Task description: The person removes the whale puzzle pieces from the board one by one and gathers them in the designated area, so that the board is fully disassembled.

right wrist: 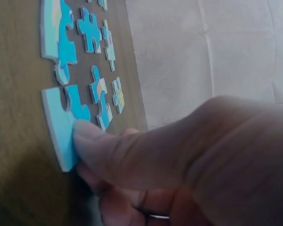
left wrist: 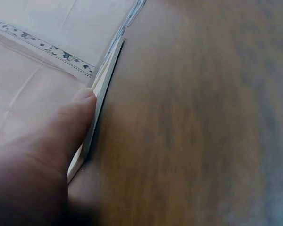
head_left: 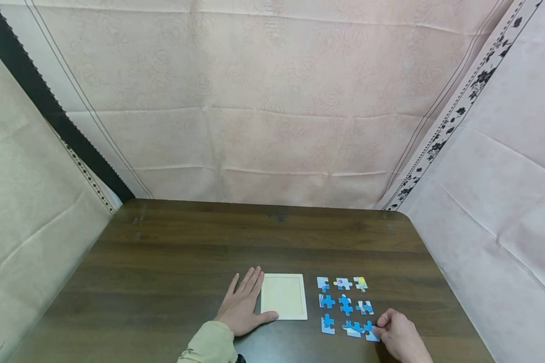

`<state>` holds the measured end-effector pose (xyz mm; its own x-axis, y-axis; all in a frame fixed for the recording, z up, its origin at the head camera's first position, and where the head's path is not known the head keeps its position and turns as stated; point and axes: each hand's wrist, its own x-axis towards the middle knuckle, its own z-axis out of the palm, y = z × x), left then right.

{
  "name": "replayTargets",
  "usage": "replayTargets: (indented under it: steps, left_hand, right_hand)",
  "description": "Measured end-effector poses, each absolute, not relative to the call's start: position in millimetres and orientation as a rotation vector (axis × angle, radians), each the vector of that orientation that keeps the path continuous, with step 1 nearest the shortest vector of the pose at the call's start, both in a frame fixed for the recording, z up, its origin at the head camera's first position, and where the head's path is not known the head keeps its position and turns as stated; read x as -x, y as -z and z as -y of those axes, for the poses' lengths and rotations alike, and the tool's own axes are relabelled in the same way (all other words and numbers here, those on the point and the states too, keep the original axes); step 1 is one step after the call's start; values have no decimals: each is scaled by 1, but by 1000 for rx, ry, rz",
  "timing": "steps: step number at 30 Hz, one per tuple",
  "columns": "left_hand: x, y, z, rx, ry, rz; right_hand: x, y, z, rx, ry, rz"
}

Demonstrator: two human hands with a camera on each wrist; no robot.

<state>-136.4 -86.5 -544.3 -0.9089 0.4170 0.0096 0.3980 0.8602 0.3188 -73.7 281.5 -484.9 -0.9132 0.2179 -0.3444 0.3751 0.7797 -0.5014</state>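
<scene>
A square, cream-coloured puzzle tray [head_left: 283, 297] with a raised rim lies flat on the table. My left hand [head_left: 242, 305] rests at its left side, fingers straight and spread, the thumb [left wrist: 68, 120] lying over the tray's near edge. To the right, several blue jigsaw pieces [head_left: 345, 305] sit in loose rows, picture side up. With its fingers curled, my right hand [head_left: 401, 335] pinches the near-right corner piece [right wrist: 61, 129] between thumb and fingers at its edge. The fingers beneath the thumb are partly hidden.
The brown wooden table [head_left: 186, 242] has rounded far corners. Pale patterned cloth [head_left: 272, 101] hangs behind it and on both sides, with a dark strip [head_left: 59, 116] at the left. A narrow gap separates the tray from the pieces.
</scene>
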Motion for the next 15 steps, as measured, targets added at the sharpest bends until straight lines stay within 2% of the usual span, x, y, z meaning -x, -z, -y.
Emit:
replayTargets:
  steps: [15]
  left_hand:
    - [137,542,87,-660,-509,-2980]
  right_hand:
    - [72,482,-282,-408,869,-2731]
